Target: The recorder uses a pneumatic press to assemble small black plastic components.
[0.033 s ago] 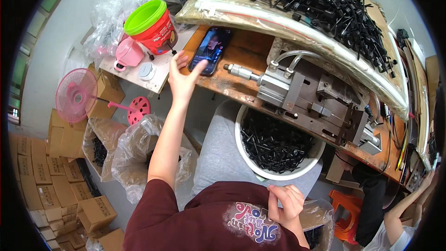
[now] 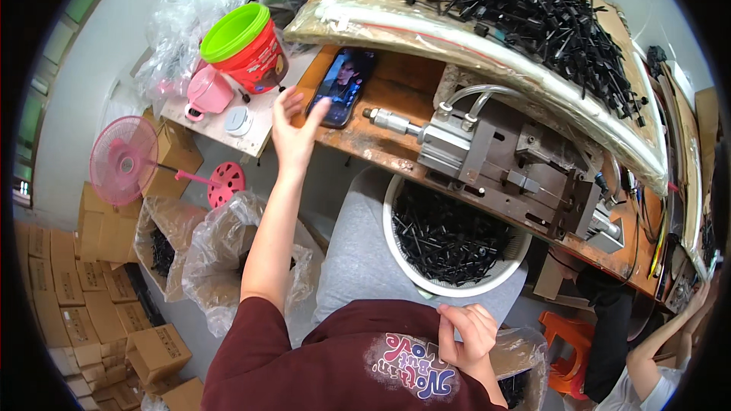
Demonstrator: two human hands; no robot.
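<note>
Your left hand (image 2: 292, 137) spreads by the phone (image 2: 349, 82) on the bench (image 2: 406, 85), your right hand (image 2: 470, 337) curled before your shirt (image 2: 324, 361).

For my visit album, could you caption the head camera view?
Left hand spread by a phone, right hand curled before a maroon shirt; nearby, a metal fixture and basket of black parts.
</note>
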